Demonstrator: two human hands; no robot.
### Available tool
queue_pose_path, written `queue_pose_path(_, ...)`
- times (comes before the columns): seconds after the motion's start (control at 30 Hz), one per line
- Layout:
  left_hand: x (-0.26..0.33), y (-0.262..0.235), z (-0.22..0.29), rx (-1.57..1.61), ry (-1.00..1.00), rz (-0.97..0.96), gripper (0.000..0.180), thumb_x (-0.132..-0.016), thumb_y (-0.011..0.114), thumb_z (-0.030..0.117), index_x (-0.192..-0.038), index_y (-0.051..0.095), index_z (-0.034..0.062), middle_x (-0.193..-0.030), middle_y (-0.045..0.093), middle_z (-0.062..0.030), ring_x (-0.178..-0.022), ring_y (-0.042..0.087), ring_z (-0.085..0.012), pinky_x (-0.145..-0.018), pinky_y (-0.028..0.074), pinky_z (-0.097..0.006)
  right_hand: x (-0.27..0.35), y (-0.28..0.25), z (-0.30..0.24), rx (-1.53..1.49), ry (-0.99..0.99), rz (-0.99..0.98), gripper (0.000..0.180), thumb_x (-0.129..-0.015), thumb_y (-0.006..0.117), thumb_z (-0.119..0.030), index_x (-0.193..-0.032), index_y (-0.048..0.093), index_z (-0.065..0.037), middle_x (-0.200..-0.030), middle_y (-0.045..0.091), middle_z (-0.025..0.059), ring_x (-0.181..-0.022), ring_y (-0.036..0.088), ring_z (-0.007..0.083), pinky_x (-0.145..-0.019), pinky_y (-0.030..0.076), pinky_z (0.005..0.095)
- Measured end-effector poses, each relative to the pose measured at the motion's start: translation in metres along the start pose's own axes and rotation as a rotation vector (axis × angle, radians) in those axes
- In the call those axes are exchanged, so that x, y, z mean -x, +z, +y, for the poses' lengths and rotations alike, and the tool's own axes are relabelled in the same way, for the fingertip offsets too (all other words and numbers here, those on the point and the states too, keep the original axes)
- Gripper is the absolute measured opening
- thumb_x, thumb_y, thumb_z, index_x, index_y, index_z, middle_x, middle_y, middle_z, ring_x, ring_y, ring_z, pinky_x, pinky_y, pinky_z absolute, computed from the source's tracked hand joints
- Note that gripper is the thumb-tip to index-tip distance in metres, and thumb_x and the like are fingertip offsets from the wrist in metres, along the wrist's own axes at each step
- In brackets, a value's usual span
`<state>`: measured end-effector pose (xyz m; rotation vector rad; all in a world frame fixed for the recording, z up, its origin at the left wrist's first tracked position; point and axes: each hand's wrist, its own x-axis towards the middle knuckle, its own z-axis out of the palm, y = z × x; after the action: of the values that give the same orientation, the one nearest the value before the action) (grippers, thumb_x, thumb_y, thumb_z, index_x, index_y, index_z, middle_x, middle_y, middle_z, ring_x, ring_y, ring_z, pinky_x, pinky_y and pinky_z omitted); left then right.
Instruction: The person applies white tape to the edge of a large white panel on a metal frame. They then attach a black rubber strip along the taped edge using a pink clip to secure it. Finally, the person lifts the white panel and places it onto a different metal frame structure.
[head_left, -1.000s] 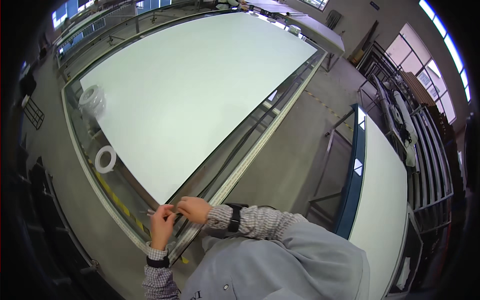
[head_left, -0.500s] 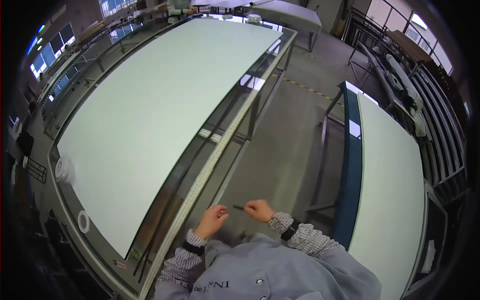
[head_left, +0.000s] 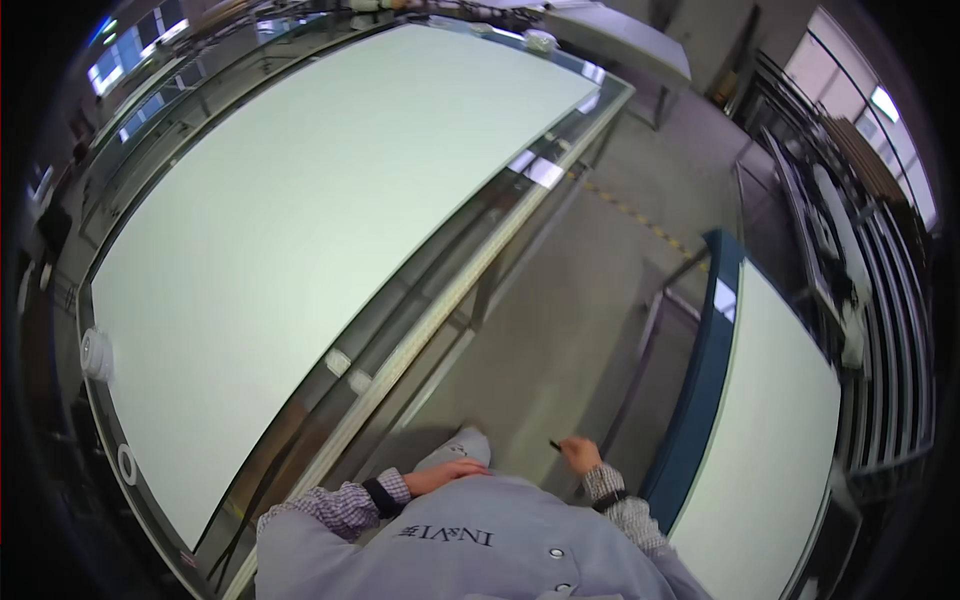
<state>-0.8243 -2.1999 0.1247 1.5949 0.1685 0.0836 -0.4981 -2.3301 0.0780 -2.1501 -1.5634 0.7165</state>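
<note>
Slim dark stick-like object [head_left: 555, 445] juts from the right hand [head_left: 580, 456], fingers curled closed around it, above the grey floor [head_left: 530, 350]. Good handling likely means a steady grip. The loosely flat left hand [head_left: 447, 475], its hold impossible to tell, rests on a grey cloth garment [head_left: 505, 512] bearing dark lettering [head_left: 446, 536].

I see a white sheet [head_left: 290, 220] at ten o'clock, yellow-and-black tape [head_left: 640, 214] at two, a dark-blue strip [head_left: 706, 370] at four, a black stick [head_left: 555, 445] at five, a grey coat [head_left: 460, 568] with checked sleeves [head_left: 335, 508] at six.
</note>
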Motion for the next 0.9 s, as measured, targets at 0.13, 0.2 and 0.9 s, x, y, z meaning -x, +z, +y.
queue_pose_path(0.13,-0.104,-0.054,0.043,0.172,0.034,-0.168,0.038,-0.095,0.040,0.021,-0.129,0.042,0.0030,-0.131,0.044,-0.0146,-0.125,0.036,-0.0215,-0.104,0.027,-0.031,-0.036,-0.052,0.059,-0.398,0.484,-0.042,0.016,-0.078,0.059,-0.012,-0.090,0.066,-0.005,-0.061,0.061,0.0062,-0.052,0.058,0.0123,-0.050,0.047,0.0278)
queue_pose_path(0.2,-0.141,-0.081,0.060,0.213,-0.051,-0.238,0.037,-0.095,0.039,0.020,-0.129,0.043,0.0037,-0.128,0.048,-0.0121,-0.121,0.041,-0.0195,-0.101,0.031,-0.031,-0.064,-0.074,0.083,-0.733,0.509,-0.032,0.018,-0.083,0.054,-0.008,-0.096,0.061,0.002,-0.057,0.058,0.0063,-0.045,0.052,0.0127,-0.041,0.041,0.0272)
queue_pose_path(0.9,-0.363,-0.095,-0.046,0.998,-1.065,0.966,0.050,-0.093,0.039,0.043,-0.120,0.049,0.0021,-0.122,0.051,-0.0102,-0.107,0.048,-0.0182,-0.092,0.038,-0.033,-0.616,-0.292,0.262,-0.406,0.409,-0.350,0.023,-0.086,0.051,-0.010,-0.104,0.061,0.000,-0.060,0.058,0.0065,-0.046,0.051,0.0123,-0.040,0.041,0.0273)
